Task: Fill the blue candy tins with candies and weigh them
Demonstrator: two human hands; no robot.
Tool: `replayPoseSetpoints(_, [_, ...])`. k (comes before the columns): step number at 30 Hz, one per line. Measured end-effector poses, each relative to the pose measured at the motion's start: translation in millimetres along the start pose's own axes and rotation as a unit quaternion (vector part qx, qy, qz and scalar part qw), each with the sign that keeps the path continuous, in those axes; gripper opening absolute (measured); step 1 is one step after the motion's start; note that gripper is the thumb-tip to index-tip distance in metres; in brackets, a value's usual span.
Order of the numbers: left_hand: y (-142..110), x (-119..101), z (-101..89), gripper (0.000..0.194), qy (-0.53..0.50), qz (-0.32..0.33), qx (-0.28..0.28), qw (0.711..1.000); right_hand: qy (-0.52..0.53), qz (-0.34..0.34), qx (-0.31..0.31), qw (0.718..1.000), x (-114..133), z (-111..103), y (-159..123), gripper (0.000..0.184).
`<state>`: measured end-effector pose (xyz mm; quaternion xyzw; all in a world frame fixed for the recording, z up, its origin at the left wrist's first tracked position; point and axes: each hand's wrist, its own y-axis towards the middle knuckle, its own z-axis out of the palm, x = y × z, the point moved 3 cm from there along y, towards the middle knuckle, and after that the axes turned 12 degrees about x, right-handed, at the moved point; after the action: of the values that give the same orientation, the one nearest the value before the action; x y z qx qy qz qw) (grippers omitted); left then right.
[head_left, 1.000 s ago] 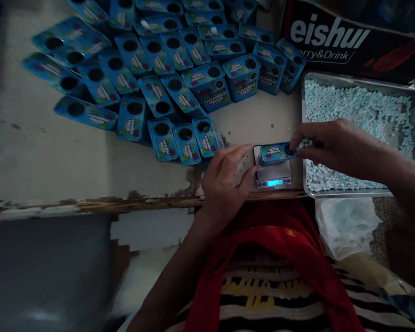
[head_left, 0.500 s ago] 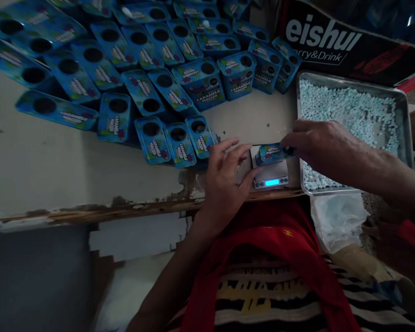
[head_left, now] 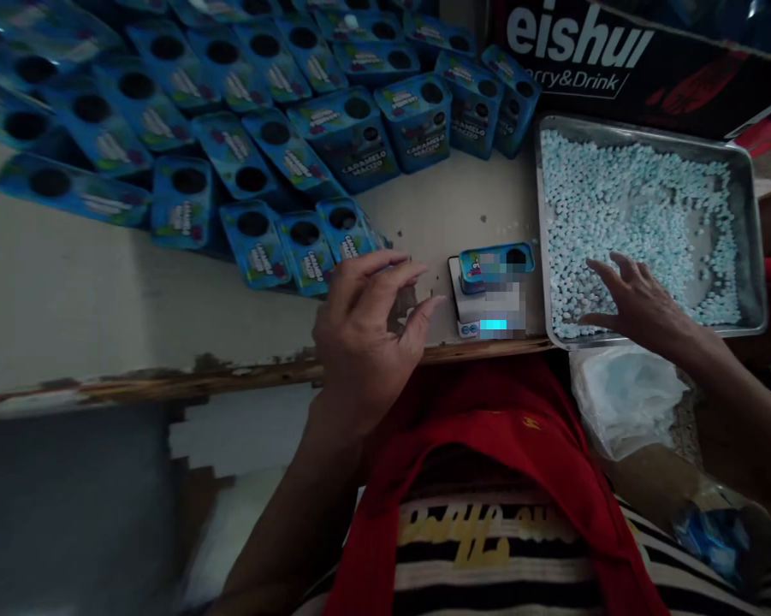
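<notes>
A small blue candy tin (head_left: pixel 472 275) lies on a digital scale (head_left: pixel 470 306) with a lit blue display; part of both is pixelated. My left hand (head_left: pixel 372 329) hovers left of the scale, its fingers apart and curved, with nothing in them. Over the metal tray (head_left: pixel 542 214) my right hand (head_left: pixel 645 301) is spread, palm down, above small pale blue candies (head_left: pixel 607 205). Whether its fingertips touch the candies I cannot tell. Nearest to my left hand stand several upright blue tins (head_left: pixel 305 248) with dark round openings on top.
Rows of blue tins (head_left: pixel 231 154) fill the table's left and back. A black printed carton (head_left: pixel 578 64) stands behind the tray. The table's worn wooden front edge (head_left: pixel 231 376) runs before me. A clear plastic bag (head_left: pixel 622 398) hangs below the tray.
My right hand has let go of the blue tin on the scale and moved right, over the candies. My left hand has drawn away from the scale to the left. The view has shifted slightly.
</notes>
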<state>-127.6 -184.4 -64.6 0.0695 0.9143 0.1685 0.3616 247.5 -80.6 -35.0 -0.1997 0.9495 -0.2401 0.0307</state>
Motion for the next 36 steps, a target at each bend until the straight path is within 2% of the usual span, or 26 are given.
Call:
replayPoseSetpoints(2, [0.1,-3.0,2.1,0.027,0.006,-0.013,0.018,1.000,-0.033,0.036,-0.019,0.999,-15.4,30.6,4.7,0.107])
replayPoseSetpoints(4, [-0.7,-7.9,3.2,0.028,0.016,-0.016,0.033,0.999,-0.035,0.065,-0.059,0.995,-23.2,45.9,15.8,0.106])
replayPoseSetpoints(7, [-5.1,-13.2,0.7,0.029,0.039,-0.019,0.040,0.998,-0.007,0.034,-0.115,0.993,-23.8,45.8,32.5,0.072])
replayPoseSetpoints(10, [-10.6,-13.1,-4.5,0.029,0.068,-0.024,0.033,0.997,0.068,-0.030,-0.108,0.991,-21.6,33.2,40.2,0.036])
replayPoseSetpoints(12, [-11.4,-11.6,-7.3,0.029,0.085,-0.027,0.033,0.995,0.164,-0.034,-0.101,0.981,-25.1,22.7,41.0,0.024])
replayPoseSetpoints(14, [-8.4,-11.1,-9.2,0.032,0.095,-0.026,0.036,0.994,0.303,-0.019,-0.090,0.949,-31.6,15.3,41.3,0.021])
replayPoseSetpoints(18, [5.0,-13.7,-9.7,0.040,0.094,-0.031,0.054,0.994,0.554,-0.031,-0.014,0.832,-35.0,17.0,42.8,0.030])
replayPoseSetpoints(21, [13.6,-16.0,-6.1,0.045,0.094,-0.035,0.080,0.992,0.638,-0.029,0.035,0.769,-27.3,23.4,41.6,0.040])
replayPoseSetpoints(24, [15.9,-15.1,-0.3,0.049,0.079,-0.020,0.102,0.991,0.698,-0.010,0.084,0.711,-15.7,24.8,41.3,0.040])
replayPoseSetpoints(27, [13.0,-11.9,3.8,0.052,0.048,0.006,0.108,0.993,0.729,0.005,0.122,0.674,-1.5,16.2,43.9,0.034])
replayPoseSetpoints(29, [9.4,-9.1,5.1,0.051,0.036,0.005,0.119,0.992,0.732,0.002,0.095,0.675,9.5,2.9,45.0,0.034])
replayPoseSetpoints(31, [5.3,-6.5,5.6,0.049,0.035,-0.006,0.136,0.990,0.718,-0.018,0.078,0.691,25.0,-14.1,43.6,0.037])
replayPoseSetpoints(33, [1.5,-3.9,5.2,0.047,0.038,-0.008,0.144,0.989,0.675,-0.060,0.094,0.730,45.2,-33.3,40.6,0.040])
replayPoseSetpoints(36, [-2.1,1.2,4.1,0.046,0.045,-0.002,0.132,0.990,0.568,-0.126,0.119,0.804,75.9,-59.9,38.2,0.034])
